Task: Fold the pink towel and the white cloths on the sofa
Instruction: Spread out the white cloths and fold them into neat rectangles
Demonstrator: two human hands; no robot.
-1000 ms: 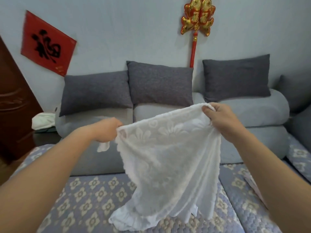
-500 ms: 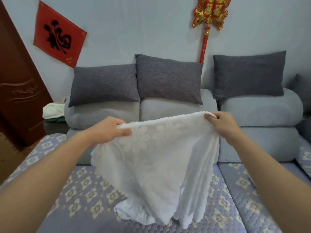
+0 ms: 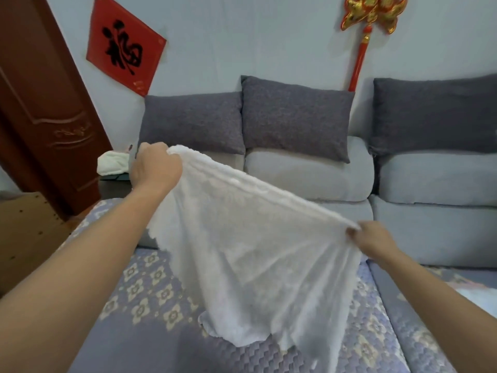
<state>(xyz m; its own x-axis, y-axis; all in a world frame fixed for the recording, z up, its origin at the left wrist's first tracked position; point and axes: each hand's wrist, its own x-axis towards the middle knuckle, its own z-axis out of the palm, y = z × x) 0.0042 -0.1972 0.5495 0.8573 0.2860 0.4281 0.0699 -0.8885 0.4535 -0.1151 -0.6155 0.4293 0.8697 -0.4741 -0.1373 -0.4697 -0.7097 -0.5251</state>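
Observation:
A white lace cloth (image 3: 250, 259) with a flower pattern hangs spread in the air over the sofa seat (image 3: 139, 313). My left hand (image 3: 154, 165) grips its upper left corner, raised high. My right hand (image 3: 373, 242) pinches the other top corner, lower and to the right, so the top edge slopes down to the right. The cloth's lower edge trails just above or on the seat. A pale pinkish cloth (image 3: 476, 294) shows at the right edge, partly cut off.
Three dark grey pillows (image 3: 295, 117) lean on the grey backrest (image 3: 309, 176). A white bundle (image 3: 113, 162) lies on a dark side table at the left, beside a brown door (image 3: 45, 111). Red decorations hang on the wall.
My left hand rose and moved left with its corner while my right hand dropped lower. The cloth's top edge went from level to sloping, and the cloth spread wider.

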